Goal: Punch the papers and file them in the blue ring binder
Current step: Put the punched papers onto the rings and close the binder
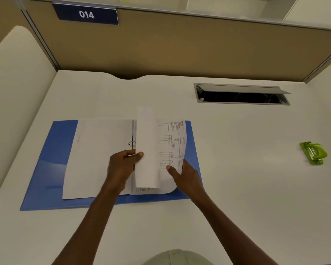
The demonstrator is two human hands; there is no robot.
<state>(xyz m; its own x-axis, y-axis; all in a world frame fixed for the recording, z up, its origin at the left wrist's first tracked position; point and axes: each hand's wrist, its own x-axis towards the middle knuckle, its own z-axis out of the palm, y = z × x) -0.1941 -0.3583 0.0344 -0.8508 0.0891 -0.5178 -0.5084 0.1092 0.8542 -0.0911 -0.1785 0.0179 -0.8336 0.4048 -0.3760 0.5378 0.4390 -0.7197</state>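
Observation:
The blue ring binder [52, 165] lies open flat on the white desk. White filed sheets [97, 159] cover its left half, and one metal ring [131, 144] shows at the spine. A curled stack of printed papers [157, 150] arches over the right half. My left hand [122, 165] pinches the papers' left edge by the spine, hiding the lower ring. My right hand [185, 175] holds their lower right part, thumb on top. The green hole punch [313, 153] sits far right, apart from both hands.
A grey cable hatch [241, 94] is open in the desk behind the binder. A brown partition [180, 44] with a "014" sign [86, 14] closes the back. A white side panel [13, 92] borders the left.

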